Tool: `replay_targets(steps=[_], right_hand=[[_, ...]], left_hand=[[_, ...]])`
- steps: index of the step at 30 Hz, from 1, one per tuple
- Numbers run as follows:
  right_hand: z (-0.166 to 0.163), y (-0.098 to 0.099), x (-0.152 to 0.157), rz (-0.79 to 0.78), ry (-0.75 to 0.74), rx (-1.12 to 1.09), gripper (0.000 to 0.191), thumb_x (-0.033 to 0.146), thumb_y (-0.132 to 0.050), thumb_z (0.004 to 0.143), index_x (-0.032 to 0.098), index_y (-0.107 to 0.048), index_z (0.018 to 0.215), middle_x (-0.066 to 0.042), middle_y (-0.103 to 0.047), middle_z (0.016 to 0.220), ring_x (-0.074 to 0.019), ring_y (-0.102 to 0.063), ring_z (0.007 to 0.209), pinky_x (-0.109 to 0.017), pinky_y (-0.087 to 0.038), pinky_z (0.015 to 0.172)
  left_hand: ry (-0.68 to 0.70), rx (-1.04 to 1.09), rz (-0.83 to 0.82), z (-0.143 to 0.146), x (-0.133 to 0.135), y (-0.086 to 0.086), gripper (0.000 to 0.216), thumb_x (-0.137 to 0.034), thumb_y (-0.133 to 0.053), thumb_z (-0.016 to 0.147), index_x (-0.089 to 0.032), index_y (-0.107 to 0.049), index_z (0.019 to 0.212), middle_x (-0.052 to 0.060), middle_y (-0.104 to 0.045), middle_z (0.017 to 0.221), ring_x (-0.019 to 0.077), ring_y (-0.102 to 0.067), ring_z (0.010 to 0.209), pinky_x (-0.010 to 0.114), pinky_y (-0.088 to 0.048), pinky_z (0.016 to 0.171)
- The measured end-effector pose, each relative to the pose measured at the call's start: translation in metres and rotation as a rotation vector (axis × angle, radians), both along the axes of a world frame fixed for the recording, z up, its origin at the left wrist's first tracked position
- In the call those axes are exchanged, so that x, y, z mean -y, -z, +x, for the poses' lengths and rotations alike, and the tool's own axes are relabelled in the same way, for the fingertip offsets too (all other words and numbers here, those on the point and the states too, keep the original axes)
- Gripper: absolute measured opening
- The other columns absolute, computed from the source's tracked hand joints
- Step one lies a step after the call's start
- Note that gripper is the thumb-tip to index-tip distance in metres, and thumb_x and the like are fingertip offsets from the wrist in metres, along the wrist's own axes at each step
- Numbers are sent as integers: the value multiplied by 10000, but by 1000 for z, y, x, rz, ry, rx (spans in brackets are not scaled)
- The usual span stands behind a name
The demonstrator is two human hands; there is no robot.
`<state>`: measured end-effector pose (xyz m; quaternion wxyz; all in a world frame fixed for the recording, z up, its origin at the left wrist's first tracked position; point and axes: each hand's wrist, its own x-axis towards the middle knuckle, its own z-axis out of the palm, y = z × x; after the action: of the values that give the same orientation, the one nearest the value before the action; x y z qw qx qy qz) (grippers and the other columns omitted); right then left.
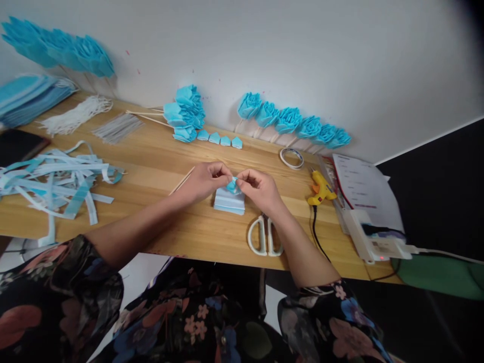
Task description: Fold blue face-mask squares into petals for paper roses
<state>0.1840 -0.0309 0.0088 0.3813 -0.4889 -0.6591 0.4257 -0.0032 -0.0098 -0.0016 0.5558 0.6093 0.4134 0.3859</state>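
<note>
My left hand [212,180] and my right hand [259,186] meet at the middle of the table. Both pinch a small folded piece of blue fabric [233,185] between thumb and fingers. Right beneath it lies a stack of white and pale blue fabric pieces [229,202]. White-handled scissors [260,237] rest by my right wrist, their blades hidden under the arm. A thin wooden stick [182,180] lies beside my left hand. Beyond the hands, several small folded blue petals [215,138] sit in a row.
Blue fabric roses [288,120] on sticks lean against the wall, with more blue flowers [186,113] lying left. A tape roll [291,158], a yellow glue gun [320,188] and a white power strip [372,242] are at right. Cut strips [71,176] and wires [117,127] lie left.
</note>
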Motion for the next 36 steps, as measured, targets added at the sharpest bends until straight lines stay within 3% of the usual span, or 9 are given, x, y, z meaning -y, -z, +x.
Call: replay_targets(steps=[11, 17, 23, 36], right_hand=[[7, -1, -3, -81, 39, -109, 219, 420, -687, 785, 210, -704, 843, 5, -655, 746, -136, -559, 695, -276, -443, 669], [5, 1, -2, -15, 27, -27, 192, 394, -680, 779, 208, -642, 752, 22, -589, 659, -118, -493, 618, -261, -392, 592], [3, -1, -1, -7, -13, 1, 151, 355, -653, 775, 208, -636, 744, 14, -619, 675, -122, -521, 621, -274, -412, 613], [9, -1, -3, -48, -8, -50, 198, 383, -644, 817, 206, -715, 868, 11, -652, 739, -128, -552, 674, -270, -433, 654]], left_hand=[[-51, 117, -96, 2, -3, -6, 222, -351, -733, 673, -157, -628, 703, -9, -624, 655, 123, -559, 638, 276, -468, 680], [-1, 22, -14, 1, 0, -6, 300, -441, -624, 813, -162, -644, 705, 2, -625, 655, 140, -577, 666, 273, -464, 689], [8, -50, 29, 0, 0, 0, 202, -353, -698, 724, -154, -667, 745, 0, -653, 709, 127, -558, 660, 251, -406, 626], [-50, 11, -37, -1, -2, -7, 194, -336, -699, 716, -143, -677, 722, 3, -668, 692, 127, -576, 675, 261, -449, 681]])
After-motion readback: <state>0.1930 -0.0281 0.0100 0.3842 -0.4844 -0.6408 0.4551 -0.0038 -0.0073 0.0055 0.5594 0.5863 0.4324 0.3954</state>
